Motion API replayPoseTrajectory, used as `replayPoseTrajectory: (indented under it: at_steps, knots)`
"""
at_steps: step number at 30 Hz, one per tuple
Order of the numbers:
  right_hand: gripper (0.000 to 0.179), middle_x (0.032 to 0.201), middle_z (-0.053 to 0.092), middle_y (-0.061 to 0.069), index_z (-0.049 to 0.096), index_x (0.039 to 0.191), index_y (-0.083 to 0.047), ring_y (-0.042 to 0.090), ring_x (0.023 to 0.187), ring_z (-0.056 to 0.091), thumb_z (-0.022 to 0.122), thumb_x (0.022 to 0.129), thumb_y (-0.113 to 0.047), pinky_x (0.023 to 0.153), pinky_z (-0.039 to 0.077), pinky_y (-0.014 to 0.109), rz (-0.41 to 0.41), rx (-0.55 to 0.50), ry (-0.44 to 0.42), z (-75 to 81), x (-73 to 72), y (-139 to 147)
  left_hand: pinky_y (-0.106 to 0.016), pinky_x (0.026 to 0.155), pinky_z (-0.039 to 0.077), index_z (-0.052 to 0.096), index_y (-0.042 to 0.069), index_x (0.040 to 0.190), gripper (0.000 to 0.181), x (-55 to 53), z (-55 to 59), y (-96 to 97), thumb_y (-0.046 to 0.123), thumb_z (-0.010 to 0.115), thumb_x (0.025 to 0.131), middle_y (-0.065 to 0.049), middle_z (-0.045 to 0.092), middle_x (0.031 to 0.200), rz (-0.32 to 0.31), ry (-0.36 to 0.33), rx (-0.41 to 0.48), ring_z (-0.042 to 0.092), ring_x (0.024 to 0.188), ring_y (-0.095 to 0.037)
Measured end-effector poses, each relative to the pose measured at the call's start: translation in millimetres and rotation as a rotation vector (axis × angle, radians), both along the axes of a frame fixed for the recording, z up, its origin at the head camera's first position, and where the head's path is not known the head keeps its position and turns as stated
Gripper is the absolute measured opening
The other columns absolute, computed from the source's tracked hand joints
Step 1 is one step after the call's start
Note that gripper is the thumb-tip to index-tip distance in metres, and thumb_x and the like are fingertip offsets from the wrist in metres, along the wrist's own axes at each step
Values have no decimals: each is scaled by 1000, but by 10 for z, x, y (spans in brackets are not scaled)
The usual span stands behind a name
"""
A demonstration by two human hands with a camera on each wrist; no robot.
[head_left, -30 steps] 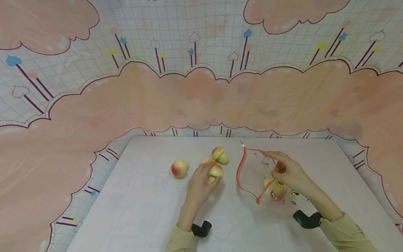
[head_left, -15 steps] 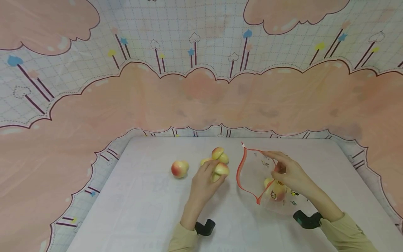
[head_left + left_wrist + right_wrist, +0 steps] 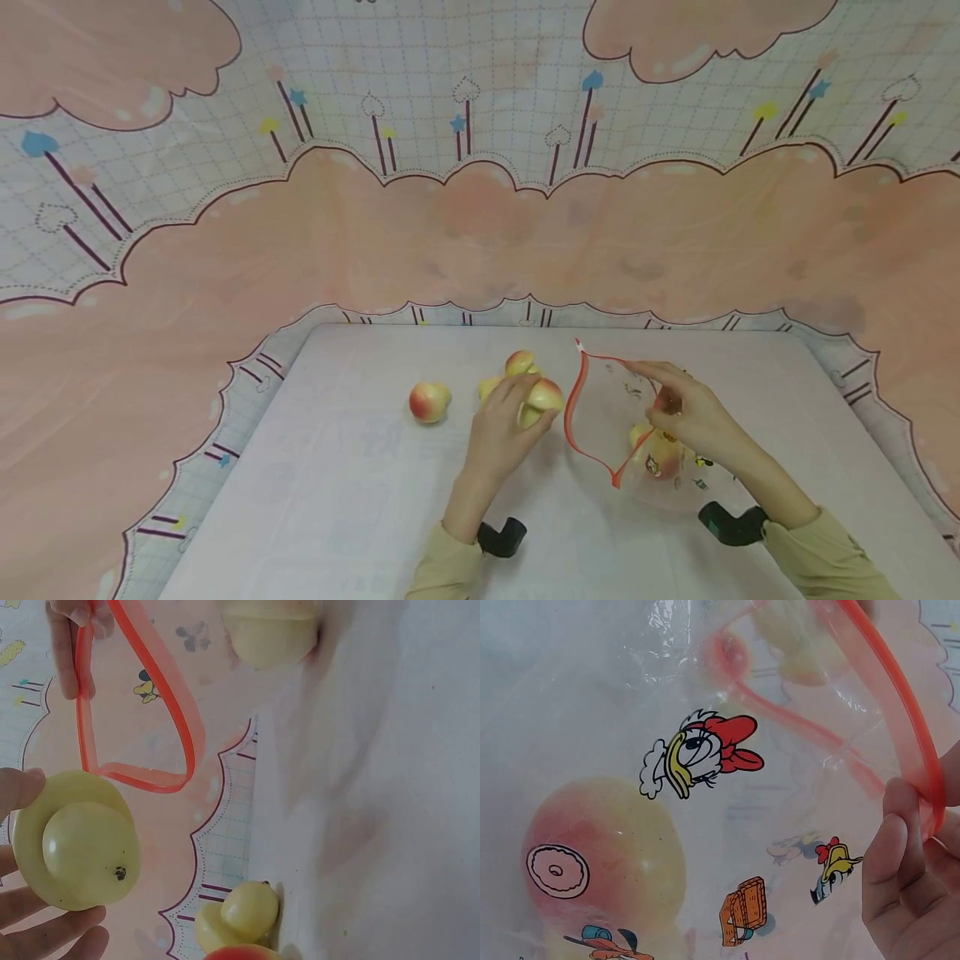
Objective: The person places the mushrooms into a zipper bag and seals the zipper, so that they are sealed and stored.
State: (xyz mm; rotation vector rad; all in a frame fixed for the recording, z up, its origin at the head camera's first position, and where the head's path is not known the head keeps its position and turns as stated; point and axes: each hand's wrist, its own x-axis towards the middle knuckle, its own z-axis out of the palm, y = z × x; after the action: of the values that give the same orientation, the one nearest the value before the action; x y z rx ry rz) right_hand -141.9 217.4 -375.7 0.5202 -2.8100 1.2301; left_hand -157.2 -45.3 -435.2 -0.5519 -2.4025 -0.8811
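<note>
My left hand (image 3: 498,433) grips a toy mushroom (image 3: 546,395) with a red and yellow cap, just left of the bag's mouth. In the left wrist view its pale yellow underside and rounded stem (image 3: 84,844) face the camera, with thumb and fingers around the cap. A clear zip bag (image 3: 603,408) with a red zip edge and cartoon prints stands with its mouth spread toward the left. My right hand (image 3: 693,417) pinches the bag's edge between thumb and fingers. Inside the bag lies another mushroom (image 3: 622,844), seen through the plastic.
One mushroom (image 3: 430,402) lies alone on the left of the white table (image 3: 322,500). Behind my left hand are two more, a red-capped mushroom (image 3: 519,362) and a partly hidden yellow one (image 3: 489,386). A patterned cloth (image 3: 450,242) hangs beyond the table.
My left hand has carried the mushroom to the right, up to the bag's mouth. The right hand and the bag have stayed in place.
</note>
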Motion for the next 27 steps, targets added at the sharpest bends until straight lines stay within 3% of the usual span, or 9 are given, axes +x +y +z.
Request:
replayPoseTrajectory:
  at_steps: [8,16,22,27]
  knots:
    - [62,134,50,14,51,138,-9,7,72,47,59,80,8,55,44,20,0,13,4,-11,1,-6,-38,91,52,62,17,122,47,-20,42,85,35,74,81,-1,65,121,-18,-6,1,62,112,-19]
    - [62,132,51,15,51,137,-9,5,70,45,61,79,10,54,43,19,8,10,29,-3,0,-5,-33,93,52,60,16,125,48,-30,80,185,35,72,83,1,63,123,-104,-50,-11,60,115,-16]
    - [62,134,50,16,50,138,-8,5,70,44,61,79,9,52,41,18,20,-2,17,17,10,-4,-37,93,53,57,18,129,49,-40,74,262,38,69,86,0,60,128,-144,-96,-52,60,117,-19]
    - [62,134,50,16,51,138,-8,5,70,44,61,79,10,52,41,19,26,-2,31,10,9,-6,-35,95,52,59,17,128,48,-71,58,309,39,69,85,-2,62,126,-190,-38,-91,61,116,-20]
